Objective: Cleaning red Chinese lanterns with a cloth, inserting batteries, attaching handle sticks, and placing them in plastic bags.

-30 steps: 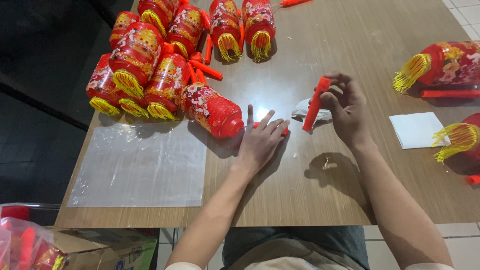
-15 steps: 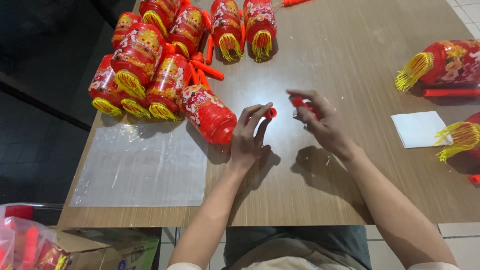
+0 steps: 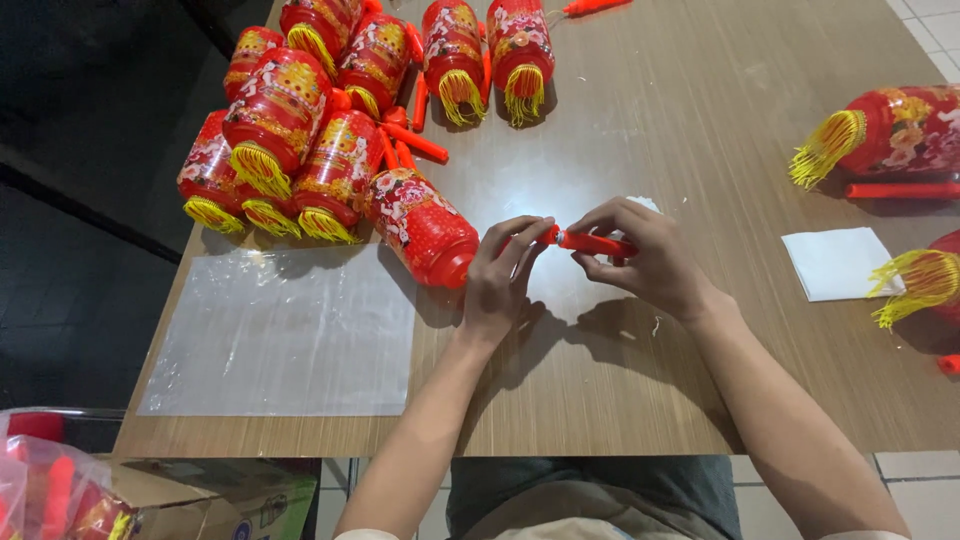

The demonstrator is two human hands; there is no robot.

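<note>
Over the middle of a wooden table (image 3: 640,120), my right hand (image 3: 645,262) holds a thin red plastic stick (image 3: 590,242) level. My left hand (image 3: 502,275) pinches the stick's left end with thumb and fingertips. Just left of my left hand lies a red lantern without tassel (image 3: 422,226), on its side. Behind my right hand a bit of white paper (image 3: 645,204) peeks out.
A heap of red lanterns with yellow tassels (image 3: 300,130) fills the table's far left, with loose red sticks (image 3: 415,140) among them. A clear plastic sheet (image 3: 285,335) lies at front left. More lanterns (image 3: 890,135) and a white napkin (image 3: 835,262) lie at right.
My right hand has lowered the red stick from upright to level and moved left. My left hand has lifted off the table and taken the stick's end.
</note>
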